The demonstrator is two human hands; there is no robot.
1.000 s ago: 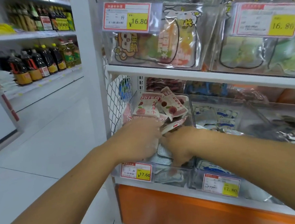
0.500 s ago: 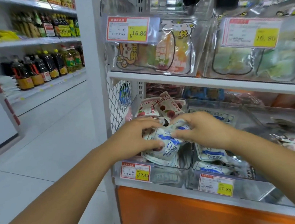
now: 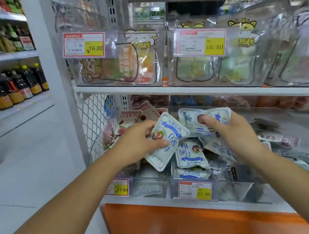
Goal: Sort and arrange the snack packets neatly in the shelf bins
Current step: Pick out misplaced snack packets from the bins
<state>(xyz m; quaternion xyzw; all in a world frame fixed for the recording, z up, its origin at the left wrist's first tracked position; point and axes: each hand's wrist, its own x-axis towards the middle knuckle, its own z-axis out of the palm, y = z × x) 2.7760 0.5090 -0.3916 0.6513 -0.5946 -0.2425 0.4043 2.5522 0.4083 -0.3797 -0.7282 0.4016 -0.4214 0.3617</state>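
- White-and-blue snack packet (image 3: 165, 140) is being pinched in the left hand (image 3: 137, 146), its grip clamped on one edge, above the lower shelf's clear bins (image 3: 235, 190).
- The right hand (image 3: 238, 134) is clamping a second packet (image 3: 211, 119), thumb pressing its front.
- At least three more packets (image 3: 190, 156) are lying in the bins below.
- Four price tags (image 3: 84, 45) are showing 16.80, 16.80, 17.60 and 17.80.

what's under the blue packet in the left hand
More blue packets piled in the bin. Whatever lies directly beneath the held packet and left hand is covered.
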